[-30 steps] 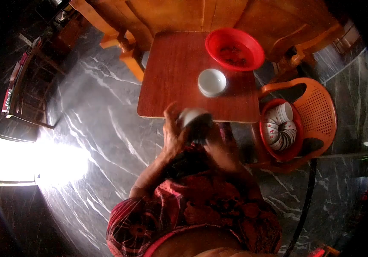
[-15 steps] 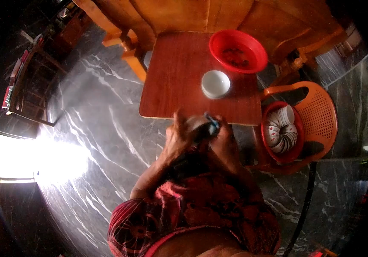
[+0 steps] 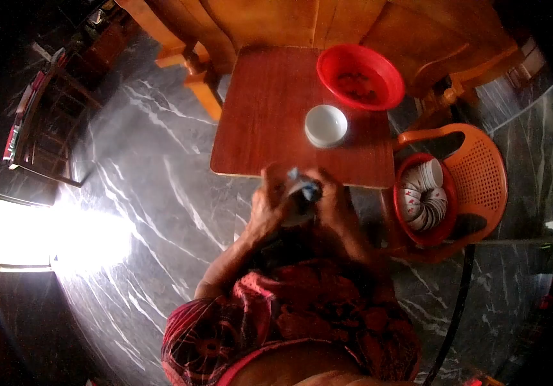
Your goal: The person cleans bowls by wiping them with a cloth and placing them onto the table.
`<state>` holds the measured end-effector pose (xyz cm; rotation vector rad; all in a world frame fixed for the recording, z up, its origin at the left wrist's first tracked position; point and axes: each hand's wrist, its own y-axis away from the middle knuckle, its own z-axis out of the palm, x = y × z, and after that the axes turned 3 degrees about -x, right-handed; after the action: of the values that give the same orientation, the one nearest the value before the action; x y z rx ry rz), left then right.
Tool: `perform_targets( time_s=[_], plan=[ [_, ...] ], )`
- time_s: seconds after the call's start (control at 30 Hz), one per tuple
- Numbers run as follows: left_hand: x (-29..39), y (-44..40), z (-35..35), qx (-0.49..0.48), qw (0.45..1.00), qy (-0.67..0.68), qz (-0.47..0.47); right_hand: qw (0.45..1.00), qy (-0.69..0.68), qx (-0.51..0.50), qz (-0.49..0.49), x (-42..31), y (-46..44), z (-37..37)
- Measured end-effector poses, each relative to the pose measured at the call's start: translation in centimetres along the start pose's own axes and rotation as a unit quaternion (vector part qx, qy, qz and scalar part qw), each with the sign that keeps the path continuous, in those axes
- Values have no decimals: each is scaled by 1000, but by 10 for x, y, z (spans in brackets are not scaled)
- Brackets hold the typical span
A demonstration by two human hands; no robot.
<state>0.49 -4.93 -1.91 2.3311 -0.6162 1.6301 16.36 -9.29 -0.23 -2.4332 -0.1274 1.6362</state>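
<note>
Just off the table's near edge, my left hand [image 3: 267, 207] is closed on the side of a bowl [image 3: 298, 220], which is dim and partly covered by my fingers. My right hand [image 3: 333, 201] is closed on a bluish cloth [image 3: 310, 189] pressed at the bowl's rim and inside. Beyond them, white bowls [image 3: 326, 125], apparently stacked, stand upright on the reddish-brown table [image 3: 260, 109]. Neither hand touches these.
A red basin [image 3: 389, 77] with unclear contents sits at the table's far right corner. To the right, an orange plastic chair [image 3: 482, 168] bears a red tub [image 3: 400, 219] holding several nested white bowls [image 3: 432, 209]. A wooden bench [image 3: 276, 22] stands behind the table.
My right hand and the cloth have shifted slightly left and around the bowl's rim. The bowl has tilted a little in my left hand. The things on the table stay put.
</note>
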Motion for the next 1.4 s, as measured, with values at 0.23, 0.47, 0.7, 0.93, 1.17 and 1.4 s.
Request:
perform_targets(
  time_s=[0.23,0.47,0.7,0.93,1.17,1.4],
  plan=[
    [3,7,3,18,991,129,19,974,-131,114,146,-6,16,11],
    [21,16,11,76,973,184,117,884,-443,86,124,103,50,58],
    [-13,14,3,24,987,54,147,953,-256,145,66,59,52,45],
    [15,23,-7,0,971,-119,208,990,82,110,-26,19,41,5],
    [41,26,-9,-56,989,-71,115,923,284,31,-257,-22,19,-12],
    [10,26,2,-18,995,38,95,989,69,11,-130,-14,17,-15]
  ],
)
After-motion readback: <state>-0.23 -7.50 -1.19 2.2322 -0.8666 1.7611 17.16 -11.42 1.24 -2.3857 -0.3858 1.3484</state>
